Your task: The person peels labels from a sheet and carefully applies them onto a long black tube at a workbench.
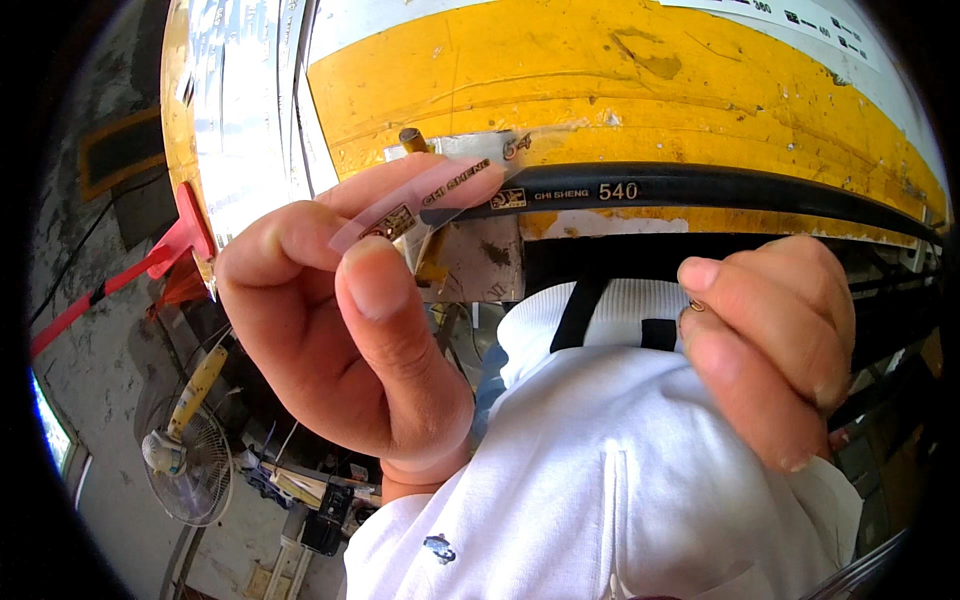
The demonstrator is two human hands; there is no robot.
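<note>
My left hand (335,330) is closed, with a clear film strip (425,205) bearing dark and gold print between thumb and forefinger. The strip lies slanted over the left end of a black curved bar (750,190), which carries gold and pale print on its side. Below that end a metal plate (490,258) is fixed at the table edge. To the right, lower than the bar, my right hand (775,345) is pinched shut. A tiny brownish bit (697,306) shows between its thumb and forefinger; its kind is too small to make out.
The worn yellow table (450,80) spans the top, with white printed sheets (235,100) at its left. A red-handled tool (185,235) sticks out beside it. On the floor at lower left stand a fan (190,465) and assorted gear (325,515). My white top (560,460) fills the lower middle.
</note>
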